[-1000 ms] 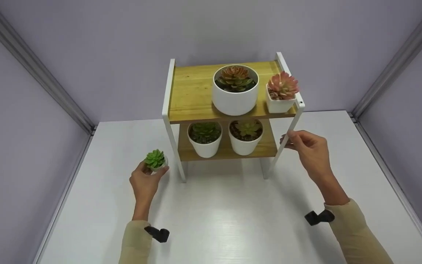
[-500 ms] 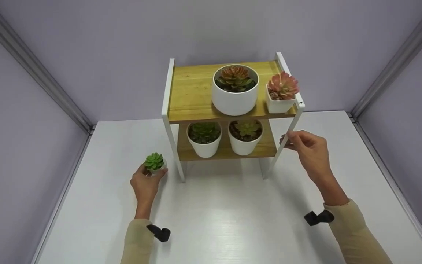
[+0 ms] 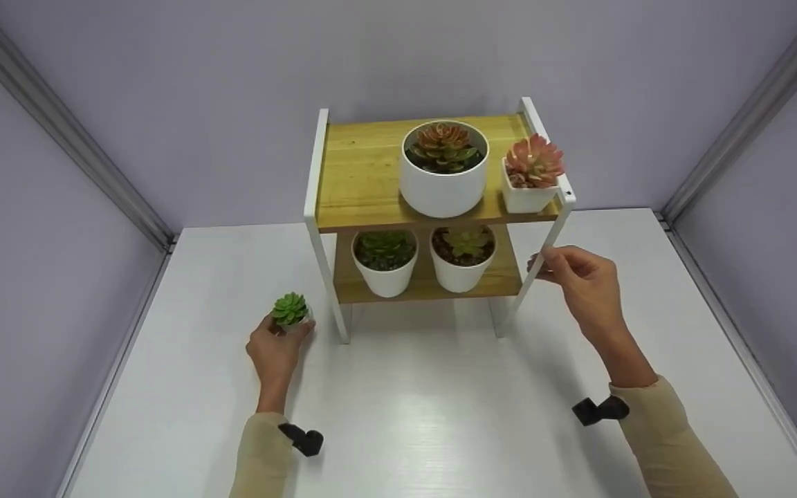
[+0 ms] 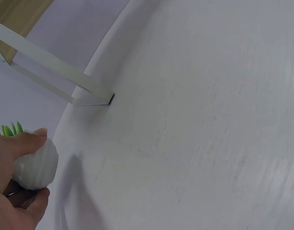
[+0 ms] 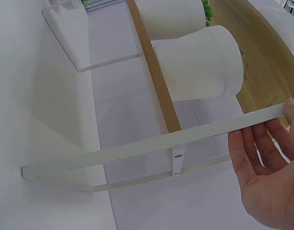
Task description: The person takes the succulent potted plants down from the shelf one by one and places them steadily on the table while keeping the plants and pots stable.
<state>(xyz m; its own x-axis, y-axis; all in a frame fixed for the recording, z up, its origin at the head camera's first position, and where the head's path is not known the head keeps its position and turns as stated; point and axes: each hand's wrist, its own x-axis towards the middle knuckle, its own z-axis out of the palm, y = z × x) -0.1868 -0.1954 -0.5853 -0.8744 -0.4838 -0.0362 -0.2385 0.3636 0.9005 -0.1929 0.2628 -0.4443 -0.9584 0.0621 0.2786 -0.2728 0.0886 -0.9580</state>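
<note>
Left of the shelf, my left hand (image 3: 275, 353) holds a small potted green succulent (image 3: 290, 309) between thumb and fingers. The left wrist view shows its ribbed white pot (image 4: 37, 165) tilted, with the pot's shadow apart from it on the tabletop. My right hand (image 3: 591, 287) grips the front right leg (image 5: 209, 130) of the two-tier shelf (image 3: 360, 169), thumb on one side and fingers on the other. White metal frames carry the shelf's wooden boards. Part of the right fingers is hidden behind the leg in the head view.
The top board bears a reddish succulent in a round white pot (image 3: 443, 190) and a pink one in a square pot (image 3: 528, 199). Two white pots with green plants, a left pot (image 3: 389, 282) and a right pot (image 3: 461, 277), stand below. A lilac wall (image 3: 246, 138) rises behind.
My left hand has come down slightly in the head view, carrying the small succulent a little nearer to me. The right hand stays at the shelf leg.
</note>
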